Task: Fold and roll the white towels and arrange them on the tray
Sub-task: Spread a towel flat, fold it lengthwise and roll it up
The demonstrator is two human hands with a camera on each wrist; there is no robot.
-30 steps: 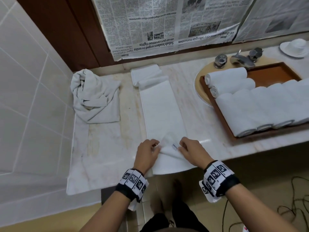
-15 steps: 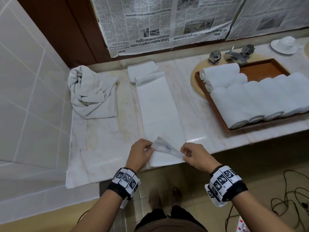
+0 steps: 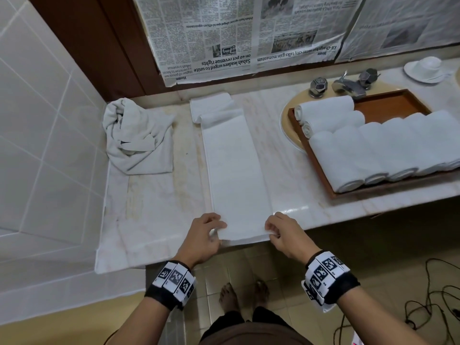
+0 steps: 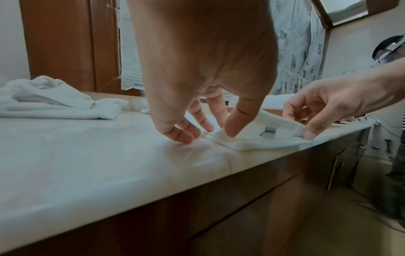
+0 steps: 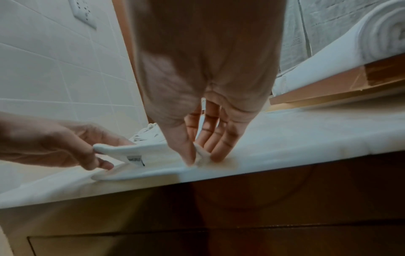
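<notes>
A long white towel strip (image 3: 236,170) lies flat on the marble counter (image 3: 154,207), its far end turned over near the wall. My left hand (image 3: 217,232) pinches its near left corner and my right hand (image 3: 270,231) pinches its near right corner, at the counter's front edge. In the left wrist view my left hand (image 4: 219,136) nips the towel (image 4: 274,138), whose top layer is lifted slightly. The right wrist view has my right hand (image 5: 199,157) pinching the towel (image 5: 153,162). A brown wooden tray (image 3: 393,105) at the right holds several rolled white towels (image 3: 368,150).
A crumpled white towel (image 3: 137,138) lies at the back left against the tiled wall (image 3: 49,120). Behind the tray are a tap (image 3: 346,84) and a white cup on a saucer (image 3: 428,67). Newspaper (image 3: 249,33) covers the wall behind. Cables (image 3: 435,307) lie on the floor.
My hands have spread apart from the middle of the towel's near end to its two corners. The lifted, bunched end is now stretched out and laid nearly flat at the counter's edge.
</notes>
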